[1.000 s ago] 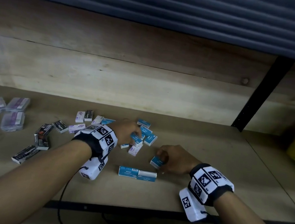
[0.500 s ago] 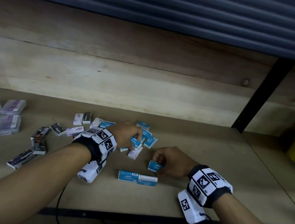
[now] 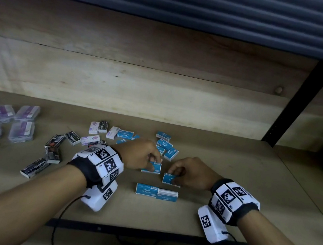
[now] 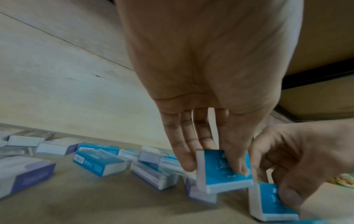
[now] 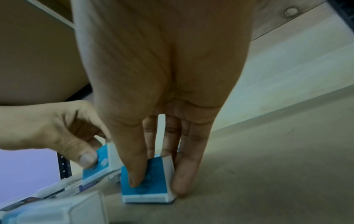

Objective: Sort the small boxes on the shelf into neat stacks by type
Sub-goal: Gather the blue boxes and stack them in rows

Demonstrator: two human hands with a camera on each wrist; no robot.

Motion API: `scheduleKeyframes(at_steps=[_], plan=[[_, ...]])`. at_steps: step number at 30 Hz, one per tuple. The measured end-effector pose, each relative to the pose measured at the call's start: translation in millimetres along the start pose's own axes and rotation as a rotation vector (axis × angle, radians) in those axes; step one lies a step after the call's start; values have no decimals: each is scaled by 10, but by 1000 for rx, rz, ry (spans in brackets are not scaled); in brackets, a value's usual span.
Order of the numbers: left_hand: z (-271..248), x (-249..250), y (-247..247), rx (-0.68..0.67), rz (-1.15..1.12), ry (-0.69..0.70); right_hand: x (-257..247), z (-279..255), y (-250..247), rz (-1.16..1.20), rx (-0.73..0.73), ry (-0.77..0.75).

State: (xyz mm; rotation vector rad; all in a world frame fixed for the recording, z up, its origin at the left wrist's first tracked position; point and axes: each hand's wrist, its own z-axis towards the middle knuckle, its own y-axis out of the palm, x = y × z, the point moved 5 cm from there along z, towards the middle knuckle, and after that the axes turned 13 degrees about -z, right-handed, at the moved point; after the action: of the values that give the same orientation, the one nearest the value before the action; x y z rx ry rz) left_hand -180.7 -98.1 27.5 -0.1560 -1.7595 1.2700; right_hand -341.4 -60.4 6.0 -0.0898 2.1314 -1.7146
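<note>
Setting: wooden shelf board (image 3: 222,172) with a pale plank back wall and a black upright post (image 3: 296,104).

Stock: loose blue-and-white cardboard staple boxes (image 3: 168,148) at centre; black staple boxes (image 3: 53,148) and purple-labelled clear packs (image 3: 21,130) to the left; two blue boxes laid end to end (image 3: 156,192) near the front edge.

Left hand (image 3: 141,157): fingers down, your grip pinches one small blue box (image 3: 153,167), lifted just off the board.

Right hand (image 3: 192,175): thumb and fingers clasp a second blue box (image 3: 170,179), tilted with one edge on the shelf, just beside the first.

Step, as judged: gathering the blue type. Next: square each box onto the front pair.
</note>
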Motion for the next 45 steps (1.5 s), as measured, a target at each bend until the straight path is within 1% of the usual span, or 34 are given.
scheduleKeyframes(at_steps=[6, 9, 14, 23, 27, 30, 35, 37, 41, 43, 45], plan=[[-135, -28, 151, -88, 19, -49, -64, -34, -2, 34, -25, -20], [-159, -57, 199, -100, -22, -92, -123, -37, -4, 36, -39, -29], [-192, -75, 223, -139, -69, -122, -186, -40, 23, 51, -50, -24], [-233, -114, 238, -147, -152, -160, -225, -82, -1, -1, -49, -39], [-236, -103, 251, -163, -143, -155, -209, -106, -7, -14, -60, -29], [-233, -90, 251, -175, -131, -156, -187, -115, -1, -5, -70, -24], [-221, -59, 191, -202, -150, -176, -143, -82, -7, 90, -85, 10], [-206, -41, 126, -188, -167, -166, -122, -57, -53, 107, -66, 13], [-109, -48, -65, -58, -159, -163, -65, 29, -193, 140, 22, 17], [-28, -67, -125, -29, -187, -177, -18, 88, -247, 166, 57, 29], [69, -104, -167, -1, -195, -195, 37, 162, -293, 136, 90, 49]])
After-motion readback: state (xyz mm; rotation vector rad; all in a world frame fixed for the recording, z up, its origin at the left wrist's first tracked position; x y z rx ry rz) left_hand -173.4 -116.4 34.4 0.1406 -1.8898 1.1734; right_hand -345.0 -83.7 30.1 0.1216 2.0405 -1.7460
